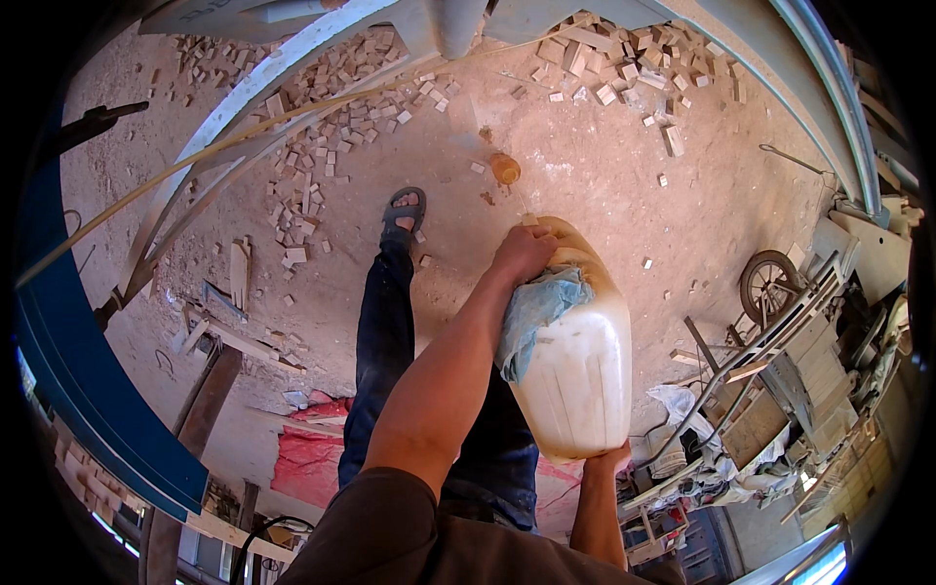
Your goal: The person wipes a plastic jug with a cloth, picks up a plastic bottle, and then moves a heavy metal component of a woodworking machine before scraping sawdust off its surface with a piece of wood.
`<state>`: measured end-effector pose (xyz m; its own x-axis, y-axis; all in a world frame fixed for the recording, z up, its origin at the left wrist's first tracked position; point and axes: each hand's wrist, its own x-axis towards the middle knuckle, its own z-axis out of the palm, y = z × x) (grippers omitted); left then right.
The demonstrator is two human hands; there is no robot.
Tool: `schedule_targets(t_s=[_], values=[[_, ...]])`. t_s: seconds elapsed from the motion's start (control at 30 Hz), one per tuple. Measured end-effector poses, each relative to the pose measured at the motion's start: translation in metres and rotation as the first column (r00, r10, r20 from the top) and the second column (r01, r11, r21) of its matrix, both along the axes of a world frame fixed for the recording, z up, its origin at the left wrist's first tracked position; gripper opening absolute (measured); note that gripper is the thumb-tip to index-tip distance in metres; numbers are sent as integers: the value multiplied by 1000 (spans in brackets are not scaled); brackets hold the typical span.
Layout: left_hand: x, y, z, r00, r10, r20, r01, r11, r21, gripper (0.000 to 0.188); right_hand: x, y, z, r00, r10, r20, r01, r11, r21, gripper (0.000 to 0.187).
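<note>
As L hand (526, 252) grips jug (577, 385) top, R hand (610, 458) its base, I'd say prob. pouring; next needs steady tilt toward amber container (505, 170) on floor (453, 166).

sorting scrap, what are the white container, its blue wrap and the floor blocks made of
White container: likely plastic, smooth, slight sheen, rounded edges. Blue wrap: thin, crinkled sheet, maybe plastic film or cloth. Floor blocks: probably bare wood, pale, matte, square-cut.

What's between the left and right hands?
Head view: the whitish jug, plus crumpled blue plastic on its left side. Left hand at far end, right hand at base.
</note>
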<state>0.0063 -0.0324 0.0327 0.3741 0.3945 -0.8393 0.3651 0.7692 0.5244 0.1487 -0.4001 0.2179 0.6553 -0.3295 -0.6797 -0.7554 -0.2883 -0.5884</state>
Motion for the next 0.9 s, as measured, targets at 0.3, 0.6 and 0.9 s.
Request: schedule_targets(t_s=[0.3,0.6,0.9], values=[[2,-2,0,1000,-10,2,10,1000,22,50,3,-8,-1,1000,18,-5,-17,999,34,55],[3,0,7,1000,-14,-5,14,1000,26,51,4,-9,1,1000,11,-4,-11,1000,23,57],[2,-2,6,1000,-18,-4,18,999,26,51,2,-4,5,1000,3,1,-4,1000,29,59]])
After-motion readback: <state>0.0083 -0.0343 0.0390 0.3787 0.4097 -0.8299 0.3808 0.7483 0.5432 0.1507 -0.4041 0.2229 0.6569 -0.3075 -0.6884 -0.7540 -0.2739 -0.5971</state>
